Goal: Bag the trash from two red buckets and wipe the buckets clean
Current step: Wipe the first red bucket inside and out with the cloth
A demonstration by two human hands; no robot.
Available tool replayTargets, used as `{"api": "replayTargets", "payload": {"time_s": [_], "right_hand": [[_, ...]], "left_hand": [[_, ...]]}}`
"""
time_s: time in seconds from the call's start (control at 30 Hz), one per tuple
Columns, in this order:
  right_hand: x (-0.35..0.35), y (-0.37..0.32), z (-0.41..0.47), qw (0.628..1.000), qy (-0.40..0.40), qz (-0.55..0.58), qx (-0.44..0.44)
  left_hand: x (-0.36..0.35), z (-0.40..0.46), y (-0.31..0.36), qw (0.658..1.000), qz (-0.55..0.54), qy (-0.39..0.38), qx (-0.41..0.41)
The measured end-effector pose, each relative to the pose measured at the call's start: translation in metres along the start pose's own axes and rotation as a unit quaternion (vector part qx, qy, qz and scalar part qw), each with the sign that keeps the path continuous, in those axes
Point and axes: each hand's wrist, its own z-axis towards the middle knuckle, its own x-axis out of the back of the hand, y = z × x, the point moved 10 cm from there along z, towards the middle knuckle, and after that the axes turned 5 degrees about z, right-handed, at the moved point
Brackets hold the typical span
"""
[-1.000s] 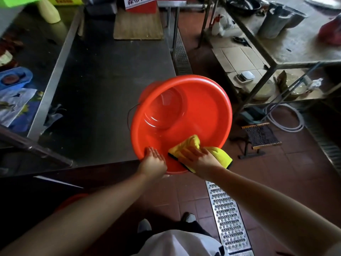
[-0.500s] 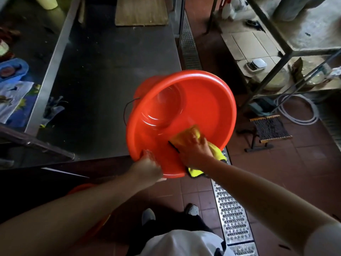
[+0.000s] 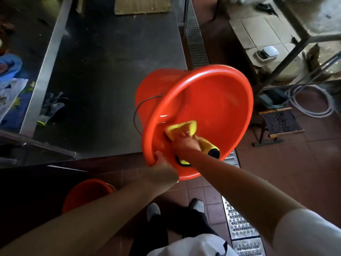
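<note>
Since the earlier frame, the right hand has pushed further into the round red plastic bucket, carrying the yellow microfibre cloth from the near rim up onto the inner wall, and the bucket's mouth has turned more toward three o'clock. That bucket is held in the air, tipped on its side, at the near right corner of the dark stainless steel table, its thin wire handle hanging at nine o'clock of it. The right hand presses the cloth against the inside wall, fingers curled over it, while a dark-edged tail of the cloth hangs down past the wrist. The left hand grips the bucket's rim at about seven o'clock, fingers wrapped round the lip. A second red plastic bucket stands on the brown tiled floor at seven o'clock of the first, partly behind the left forearm. A perforated metal drain grate runs along the floor at five o'clock. Grey work gloves lie on the table at nine o'clock, well apart from the bucket.
</note>
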Motion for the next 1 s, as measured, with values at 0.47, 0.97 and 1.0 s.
{"api": "replayTargets", "payload": {"time_s": [0.47,0.97,1.0], "right_hand": [[0.000,-0.015,0.059,0.995,-0.014,-0.005,0.097],[0.010,-0.002,-0.048,0.999,0.009,-0.017,0.048],[0.013,-0.003,-0.062,0.999,0.011,-0.022,0.046]], "left_hand": [[-0.013,-0.010,-0.017,0.998,0.001,0.001,0.057],[-0.001,-0.015,-0.037,0.992,-0.074,0.072,0.074],[-0.001,-0.017,-0.038,0.992,-0.075,0.077,0.073]]}}
